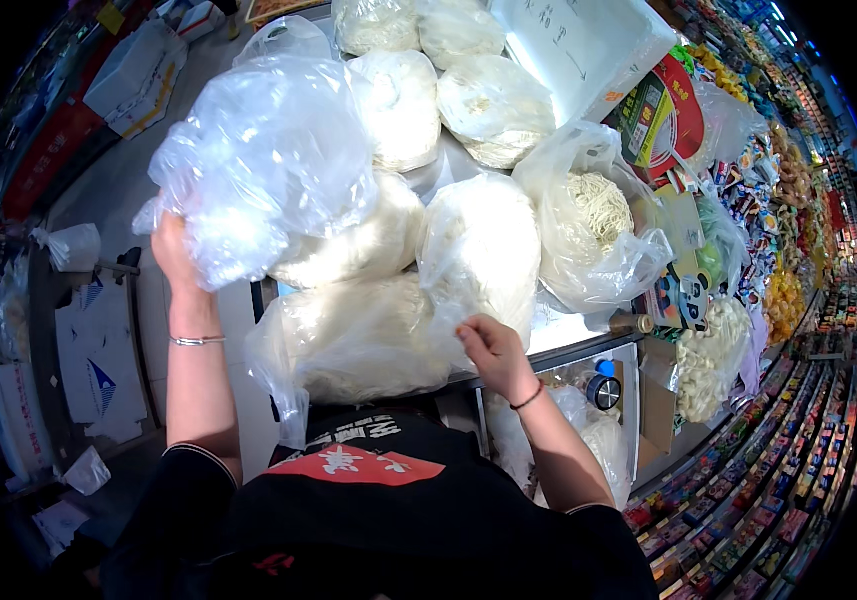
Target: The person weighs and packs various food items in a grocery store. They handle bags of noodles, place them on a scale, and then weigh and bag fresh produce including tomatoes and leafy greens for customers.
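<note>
My left hand (173,247) grips a large, crumpled clear plastic bag (271,150), raised over the left side of the counter. The bag hides most of that hand's fingers. My right hand (494,354) has its fingers curled at the loose plastic end of a bag of pale noodles (484,240), pinching the film. Nearer my body, another full bag of pale food (368,337) lies on its side along the counter edge. To the right, an open bag (593,217) shows thin noodles inside.
More filled bags (398,105) sit farther back, beside a white foam box (578,52) with handwriting. A red and green hand fan (657,120) and packaged goods line the right side. Below the counter's front edge are bags and a black knob (604,392). Flattened cardboard (102,352) lies at left.
</note>
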Demonstrator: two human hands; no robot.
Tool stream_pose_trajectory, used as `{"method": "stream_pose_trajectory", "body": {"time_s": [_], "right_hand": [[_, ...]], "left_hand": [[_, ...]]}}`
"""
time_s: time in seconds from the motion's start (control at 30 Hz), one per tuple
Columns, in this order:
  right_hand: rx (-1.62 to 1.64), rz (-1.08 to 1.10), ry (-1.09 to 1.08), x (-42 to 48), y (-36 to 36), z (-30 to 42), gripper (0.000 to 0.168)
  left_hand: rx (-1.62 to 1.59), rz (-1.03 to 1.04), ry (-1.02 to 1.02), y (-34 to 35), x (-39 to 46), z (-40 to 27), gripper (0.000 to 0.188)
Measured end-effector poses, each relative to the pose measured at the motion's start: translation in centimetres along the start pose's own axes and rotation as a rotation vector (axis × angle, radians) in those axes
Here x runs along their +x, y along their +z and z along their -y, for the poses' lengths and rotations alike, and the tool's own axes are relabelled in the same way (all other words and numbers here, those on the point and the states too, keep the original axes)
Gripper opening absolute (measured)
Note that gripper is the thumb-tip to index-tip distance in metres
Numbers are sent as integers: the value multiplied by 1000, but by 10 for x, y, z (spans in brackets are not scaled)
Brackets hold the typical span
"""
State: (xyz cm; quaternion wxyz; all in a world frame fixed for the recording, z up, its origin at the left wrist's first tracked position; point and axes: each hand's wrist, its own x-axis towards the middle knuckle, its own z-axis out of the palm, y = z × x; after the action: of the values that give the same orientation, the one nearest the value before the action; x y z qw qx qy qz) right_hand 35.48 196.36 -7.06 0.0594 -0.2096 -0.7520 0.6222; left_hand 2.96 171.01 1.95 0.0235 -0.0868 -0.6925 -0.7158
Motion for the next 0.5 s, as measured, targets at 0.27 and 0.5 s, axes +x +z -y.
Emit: {"method": "stream_pose_trajectory", "body": {"time_s": [0.27,0.5], "right_hand": [[209,-444,-56,-64,15,79,20],[-838,-837,-178,-51,160,121,37]], "left_hand": [[-4,249,-147,-25,-46,26,29],[-130,272,-3,-153,5,38,28]]}}
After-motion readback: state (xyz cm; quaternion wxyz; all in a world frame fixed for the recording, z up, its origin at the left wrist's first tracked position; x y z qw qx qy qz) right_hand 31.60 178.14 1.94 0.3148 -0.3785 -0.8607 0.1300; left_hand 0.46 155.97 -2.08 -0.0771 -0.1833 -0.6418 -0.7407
